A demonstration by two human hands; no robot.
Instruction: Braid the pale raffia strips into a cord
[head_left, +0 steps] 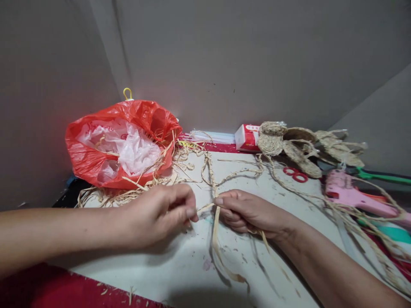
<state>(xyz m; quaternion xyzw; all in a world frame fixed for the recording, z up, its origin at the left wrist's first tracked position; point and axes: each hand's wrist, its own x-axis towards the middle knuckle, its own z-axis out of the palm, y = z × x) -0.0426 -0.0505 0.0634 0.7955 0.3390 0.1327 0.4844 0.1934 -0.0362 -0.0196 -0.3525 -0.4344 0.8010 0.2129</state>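
Note:
A straw braid (210,173) runs down the middle of the white board toward my hands. My right hand (248,211) is closed, pinching the braid's lower end between thumb and forefinger. My left hand (163,209), also closed, grips a straw strand (205,208) that stretches from the pinch point to the left. A loose flat strand (216,248) hangs from the braid onto the board, and another strand (266,244) comes out below my right hand. The tips of the left fingers partly hide the strand's end.
A red plastic bag (83,158) with white plastic inside stands back left, loose straw (96,194) around it. Behind right lie a tissue pack (247,137), woven straw slippers (298,147), red-handled scissors (295,174) and a pink glue gun (356,194). A long braided cord (295,190) trails rightward.

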